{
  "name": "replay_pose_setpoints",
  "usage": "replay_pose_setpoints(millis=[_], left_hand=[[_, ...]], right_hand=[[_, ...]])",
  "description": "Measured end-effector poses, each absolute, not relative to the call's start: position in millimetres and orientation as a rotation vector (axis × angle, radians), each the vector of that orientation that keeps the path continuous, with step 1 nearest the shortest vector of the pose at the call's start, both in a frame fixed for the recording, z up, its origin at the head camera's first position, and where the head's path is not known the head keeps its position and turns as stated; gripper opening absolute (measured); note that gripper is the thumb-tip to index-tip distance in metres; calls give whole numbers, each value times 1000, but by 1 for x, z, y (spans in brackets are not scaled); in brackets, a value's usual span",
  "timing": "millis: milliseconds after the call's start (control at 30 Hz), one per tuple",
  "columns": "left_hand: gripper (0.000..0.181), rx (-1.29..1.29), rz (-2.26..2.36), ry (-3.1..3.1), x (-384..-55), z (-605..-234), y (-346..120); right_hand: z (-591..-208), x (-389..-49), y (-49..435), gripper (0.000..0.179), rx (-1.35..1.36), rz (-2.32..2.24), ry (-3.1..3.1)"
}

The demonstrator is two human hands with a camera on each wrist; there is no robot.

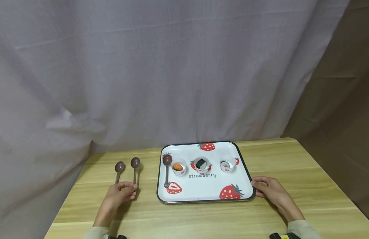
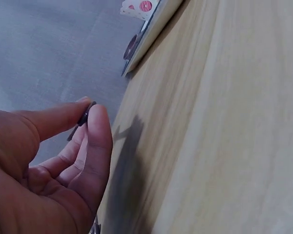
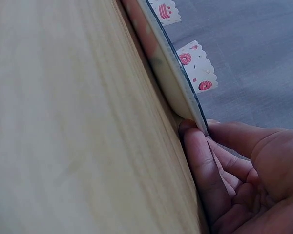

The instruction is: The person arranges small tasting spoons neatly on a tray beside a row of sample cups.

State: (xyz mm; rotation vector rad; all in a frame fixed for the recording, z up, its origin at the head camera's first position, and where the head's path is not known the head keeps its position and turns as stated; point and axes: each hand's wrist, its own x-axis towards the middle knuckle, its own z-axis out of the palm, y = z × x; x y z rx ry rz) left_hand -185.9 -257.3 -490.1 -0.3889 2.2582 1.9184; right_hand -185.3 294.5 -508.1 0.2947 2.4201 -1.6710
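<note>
My left hand [image 1: 120, 194] pinches the handle end of a brown long-handled spoon [image 1: 135, 162] between thumb and index finger, left of the tray; the left wrist view shows the spoon's dark handle end [image 2: 84, 117] at the fingertips. A second brown spoon [image 1: 120, 166] lies on the table just left of it, its handle partly hidden by the hand. My right hand [image 1: 272, 191] grips the right rim of a white strawberry-print tray [image 1: 199, 196], thumb on top and fingers against its underside [image 3: 173, 92]. On the tray's left side lies a third brown spoon [image 1: 167, 160].
Three small patterned paper cups stand in a row on the tray: the left cup [image 1: 180, 173] holds an orange-topped piece, the middle cup [image 1: 204, 171] a black-wrapped one, the right cup [image 1: 229, 169] a round pale-and-dark one. Grey curtain [image 1: 184, 83] hangs behind the wooden table [image 1: 202, 220].
</note>
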Motion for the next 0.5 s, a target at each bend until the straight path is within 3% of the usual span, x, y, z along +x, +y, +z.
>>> replay_pose_setpoints(millis=[500], left_hand=[[23,-237,2112,2151,-177,-468,-240]], right_hand=[[-511,-185,295,45,292,-1710,2397]])
